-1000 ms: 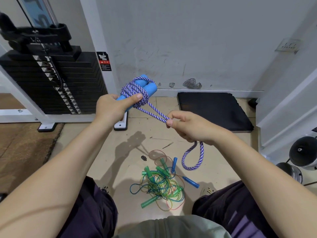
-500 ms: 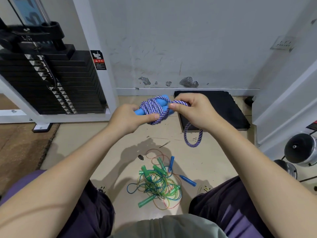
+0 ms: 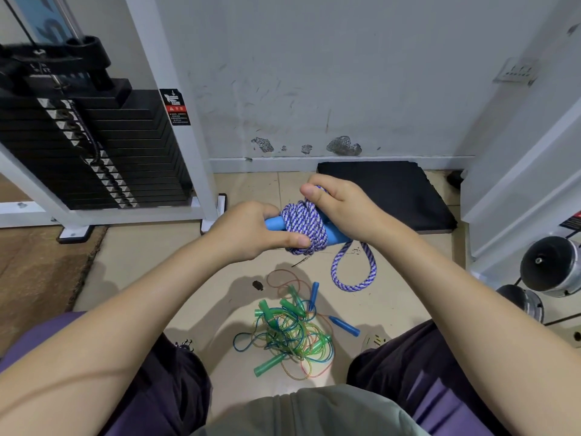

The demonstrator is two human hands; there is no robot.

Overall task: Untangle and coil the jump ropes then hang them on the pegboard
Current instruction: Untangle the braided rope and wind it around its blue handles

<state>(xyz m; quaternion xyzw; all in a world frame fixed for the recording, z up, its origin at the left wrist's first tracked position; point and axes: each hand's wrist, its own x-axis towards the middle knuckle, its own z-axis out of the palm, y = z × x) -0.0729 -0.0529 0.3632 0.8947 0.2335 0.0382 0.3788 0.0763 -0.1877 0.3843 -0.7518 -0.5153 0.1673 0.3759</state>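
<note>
A purple-and-white braided jump rope [image 3: 304,227] is wound in a thick bundle round its two blue foam handles [image 3: 274,223]. My left hand [image 3: 248,232] grips the handles from the left, thumb pressed on the coil. My right hand [image 3: 341,210] curls over the right side of the bundle and holds the rope there. A loose loop [image 3: 353,272] of the same rope hangs below my right wrist. On the floor between my knees lies a tangle of thin green, blue and orange plastic ropes [image 3: 290,333] with green and blue handles. No pegboard is in view.
A black weight stack [image 3: 94,152] in a white frame stands at the left. A black foam mat [image 3: 386,193] lies by the wall. Chrome dumbbells [image 3: 548,267] sit at the right edge, below a white frame. A brown mat [image 3: 37,272] covers the floor at left.
My right hand has wound the stretched-out rope round the handles, so the bundle is thicker and the free end shorter. Both hands have come together and moved lower and to the right.
</note>
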